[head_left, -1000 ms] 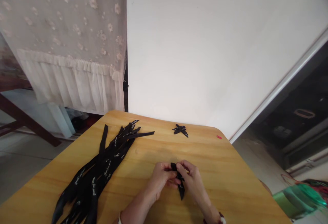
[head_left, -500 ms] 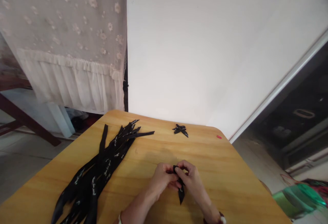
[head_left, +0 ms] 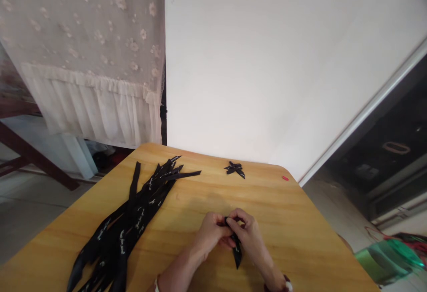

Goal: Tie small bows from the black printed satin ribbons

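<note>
Between my two hands, above the front middle of the table, is a black ribbon (head_left: 236,253) with white lettering, its pointed end hanging down. My left hand (head_left: 213,232) pinches it from the left, and my right hand (head_left: 244,229) pinches its upper part from the right. The fingers of both hands nearly touch and hide most of the folded part. A pile of long black ribbons (head_left: 136,216) with white script lies on the left of the table. Near the back edge rests a black ribbon bow (head_left: 235,168).
The wooden table (head_left: 287,221) meets a white wall at its back edge. A small red piece (head_left: 285,178) lies at the back right corner. A lace curtain hangs at the left, and a green translucent object (head_left: 388,261) stands beyond the right edge.
The hanging end of the ribbon has shifted slightly down and to the right. Both hands keep nearly the same place and grip.
</note>
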`<action>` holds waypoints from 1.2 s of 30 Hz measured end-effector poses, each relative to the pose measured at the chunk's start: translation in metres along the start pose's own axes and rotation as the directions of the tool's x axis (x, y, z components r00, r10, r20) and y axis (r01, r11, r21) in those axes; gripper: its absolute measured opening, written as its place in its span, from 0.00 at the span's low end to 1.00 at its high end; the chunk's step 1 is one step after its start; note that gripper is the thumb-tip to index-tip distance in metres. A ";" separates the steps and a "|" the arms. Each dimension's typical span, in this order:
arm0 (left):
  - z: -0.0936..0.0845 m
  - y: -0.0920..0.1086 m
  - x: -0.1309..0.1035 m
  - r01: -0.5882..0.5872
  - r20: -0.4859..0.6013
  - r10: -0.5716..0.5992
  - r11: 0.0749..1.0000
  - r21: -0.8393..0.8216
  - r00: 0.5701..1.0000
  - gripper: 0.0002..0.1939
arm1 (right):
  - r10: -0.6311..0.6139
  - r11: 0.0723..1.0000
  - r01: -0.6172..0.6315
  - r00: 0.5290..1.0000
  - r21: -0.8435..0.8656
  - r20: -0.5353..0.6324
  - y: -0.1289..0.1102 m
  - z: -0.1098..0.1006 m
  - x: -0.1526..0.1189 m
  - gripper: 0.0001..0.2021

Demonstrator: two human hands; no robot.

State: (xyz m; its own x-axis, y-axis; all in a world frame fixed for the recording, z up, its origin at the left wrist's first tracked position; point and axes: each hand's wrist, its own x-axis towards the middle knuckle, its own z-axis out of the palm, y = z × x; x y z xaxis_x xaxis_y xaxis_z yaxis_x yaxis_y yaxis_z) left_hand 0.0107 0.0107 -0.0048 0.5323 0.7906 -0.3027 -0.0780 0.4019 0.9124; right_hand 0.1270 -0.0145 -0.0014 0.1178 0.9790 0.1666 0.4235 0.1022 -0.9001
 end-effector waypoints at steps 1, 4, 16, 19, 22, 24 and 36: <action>0.000 0.000 0.000 0.000 0.000 0.000 1.000 -0.001 1.000 0.05 | -0.003 1.000 0.003 1.000 -0.005 -0.002 0.000 0.000 0.000 0.06; 0.001 0.001 -0.001 0.000 0.010 0.000 1.000 0.001 1.000 0.05 | -0.015 1.000 0.015 1.000 -0.005 -0.009 0.002 0.000 0.000 0.06; 0.000 -0.001 0.001 0.017 0.017 -0.017 1.000 0.007 1.000 0.04 | -0.025 1.000 0.025 1.000 -0.009 -0.005 0.004 0.002 0.000 0.07; 0.000 0.000 0.001 0.025 0.015 -0.025 1.000 -0.004 1.000 0.04 | -0.033 0.999 0.033 0.999 -0.007 -0.010 0.002 0.003 0.000 0.07; -0.002 0.000 0.001 0.020 0.003 -0.020 0.998 -0.059 1.000 0.05 | -0.015 0.999 0.017 0.999 0.039 -0.038 -0.002 0.003 0.001 0.10; -0.004 0.001 0.000 0.004 -0.022 -0.007 0.991 -0.136 1.000 0.08 | 0.030 0.993 -0.022 0.997 0.120 -0.069 -0.005 0.001 0.002 0.13; -0.007 0.006 0.000 -0.098 -0.196 0.032 0.936 -0.337 0.980 0.08 | 0.102 0.983 -0.083 0.988 0.164 -0.111 -0.006 -0.002 0.000 0.20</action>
State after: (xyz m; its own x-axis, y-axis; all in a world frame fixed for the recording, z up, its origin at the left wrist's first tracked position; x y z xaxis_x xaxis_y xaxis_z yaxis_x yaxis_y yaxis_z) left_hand 0.0040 0.0163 -0.0010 0.3542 0.8780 -0.3219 -0.4089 0.4549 0.7911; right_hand 0.1262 -0.0154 0.0046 0.2598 0.9585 0.1175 0.2595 0.0479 -0.9646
